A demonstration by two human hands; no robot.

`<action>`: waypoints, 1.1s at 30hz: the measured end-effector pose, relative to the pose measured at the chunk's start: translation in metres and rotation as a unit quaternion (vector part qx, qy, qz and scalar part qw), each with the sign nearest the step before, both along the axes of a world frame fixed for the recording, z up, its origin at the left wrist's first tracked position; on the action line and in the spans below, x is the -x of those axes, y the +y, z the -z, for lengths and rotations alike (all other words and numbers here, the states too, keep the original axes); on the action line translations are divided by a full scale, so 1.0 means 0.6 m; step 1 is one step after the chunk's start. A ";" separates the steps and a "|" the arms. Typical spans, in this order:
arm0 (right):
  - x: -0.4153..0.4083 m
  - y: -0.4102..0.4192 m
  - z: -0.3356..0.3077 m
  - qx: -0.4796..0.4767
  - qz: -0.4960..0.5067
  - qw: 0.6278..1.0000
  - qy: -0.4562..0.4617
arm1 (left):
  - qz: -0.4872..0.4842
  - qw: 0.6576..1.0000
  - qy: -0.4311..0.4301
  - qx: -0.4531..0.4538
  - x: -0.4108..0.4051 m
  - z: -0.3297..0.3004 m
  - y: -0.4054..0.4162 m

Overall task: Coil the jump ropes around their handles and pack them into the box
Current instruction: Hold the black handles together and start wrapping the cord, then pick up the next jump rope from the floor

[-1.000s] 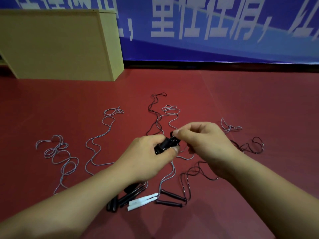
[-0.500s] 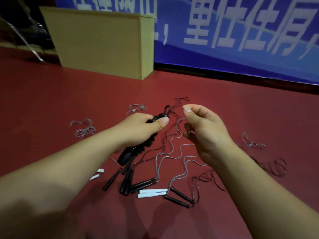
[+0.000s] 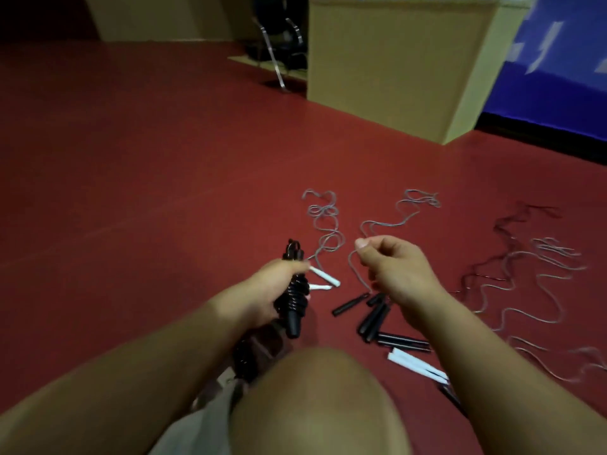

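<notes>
My left hand grips a black jump rope bundle, its cord coiled round the handles, held upright over the red floor. My right hand hovers to its right with fingers curled and thumb on forefinger, holding nothing I can see; a loose grey rope runs on the floor just past its fingertips. The cardboard box stands at the far right of the floor. Loose black handles and white handles lie below my right hand.
More white handles with another grey rope lie beside the bundle. Tangled grey ropes and a dark rope spread at the right. My knee fills the bottom. A chair stands far back, left of the box.
My view has swung left, so the box now sits at the upper right. The right hand has let go of the bundle and moved apart; the left hand has lowered it.
</notes>
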State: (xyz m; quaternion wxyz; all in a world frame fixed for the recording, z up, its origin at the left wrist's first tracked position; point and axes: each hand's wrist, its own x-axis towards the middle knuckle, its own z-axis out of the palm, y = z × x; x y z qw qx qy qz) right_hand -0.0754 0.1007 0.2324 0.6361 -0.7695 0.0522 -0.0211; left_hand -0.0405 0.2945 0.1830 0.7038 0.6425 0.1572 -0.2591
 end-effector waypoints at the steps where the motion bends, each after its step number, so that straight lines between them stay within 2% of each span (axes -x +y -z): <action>1: -0.008 0.017 0.016 0.015 -0.025 1.000 0.005 | -0.005 1.000 0.021 -0.002 0.010 0.019 0.011; 4: -0.032 0.081 0.091 0.057 -0.096 0.992 0.053 | -0.048 0.997 0.063 -0.026 0.047 0.073 0.068; 7: -0.033 0.129 0.156 0.052 -0.116 0.987 0.103 | -0.157 0.983 0.088 -0.033 0.077 0.132 0.122; 10: -0.019 0.166 0.217 -0.016 -0.087 0.981 0.173 | -0.221 0.963 0.152 0.009 0.104 0.192 0.170; 13: -0.009 0.185 0.276 -0.015 -0.102 0.971 0.216 | -0.273 0.939 0.201 0.065 0.121 0.243 0.208; 19: -0.017 0.208 0.328 0.014 -0.139 0.960 0.241 | -0.304 0.928 0.205 0.064 0.123 0.322 0.230; 21: -0.023 0.207 0.328 0.027 -0.149 0.961 0.231 | -0.336 0.921 0.192 0.027 0.118 0.350 0.225; 23: -0.025 0.201 0.327 0.026 -0.141 0.964 0.224 | -0.349 0.921 0.162 -0.063 0.111 0.372 0.213; 25: -0.025 0.194 0.331 0.033 -0.135 0.963 0.231 | -0.314 0.925 0.135 -0.164 0.105 0.382 0.201; 29: -0.021 0.175 0.340 0.034 -0.117 0.961 0.250 | -0.282 0.930 0.115 -0.208 0.109 0.380 0.192; 33: -0.006 0.134 0.349 0.036 -0.068 0.960 0.269 | -0.203 0.920 0.011 -0.334 0.115 0.345 0.174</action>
